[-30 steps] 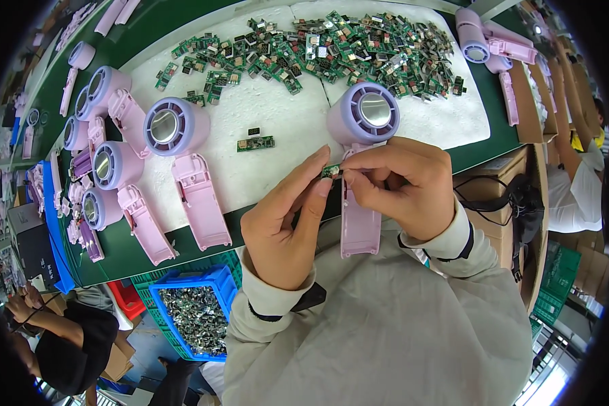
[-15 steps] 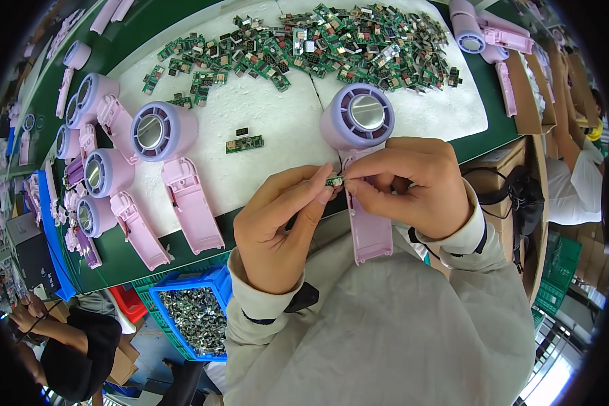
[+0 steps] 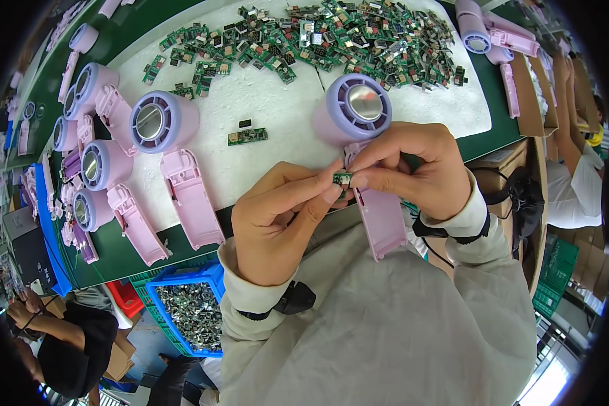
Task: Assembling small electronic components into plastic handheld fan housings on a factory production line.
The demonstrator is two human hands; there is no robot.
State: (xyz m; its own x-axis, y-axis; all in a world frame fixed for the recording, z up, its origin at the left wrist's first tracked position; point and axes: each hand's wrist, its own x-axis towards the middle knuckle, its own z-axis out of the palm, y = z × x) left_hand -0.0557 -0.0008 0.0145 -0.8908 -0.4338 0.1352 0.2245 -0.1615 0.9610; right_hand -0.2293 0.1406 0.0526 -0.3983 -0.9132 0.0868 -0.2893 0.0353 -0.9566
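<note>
My left hand (image 3: pixel 277 216) pinches a small green circuit board (image 3: pixel 342 180) between thumb and fingers. At the board's right edge, the thumb and forefinger of my right hand (image 3: pixel 413 172) are closed together; what lies between them is hidden. Just beyond my hands rests a handheld fan (image 3: pixel 353 108) with a pink body and a lavender ring. Its open pink handle (image 3: pixel 382 220) points toward me beneath my right hand. Another circuit board (image 3: pixel 247 137) lies alone on the white foam sheet (image 3: pixel 271 101), with a small black part (image 3: pixel 245 124) beside it.
A heap of circuit boards (image 3: pixel 277 61) covers the far foam. Several similar fans (image 3: pixel 155 122) stand at the left of the green table (image 3: pixel 243 240). Below the edge is a blue bin (image 3: pixel 216 284) of small parts. Cardboard boxes (image 3: pixel 538 118) are at right; other people work nearby.
The circuit board has turned so that more of its face shows. My right hand has shifted slightly up, and the fan handle beneath it has swung a little to the right.
</note>
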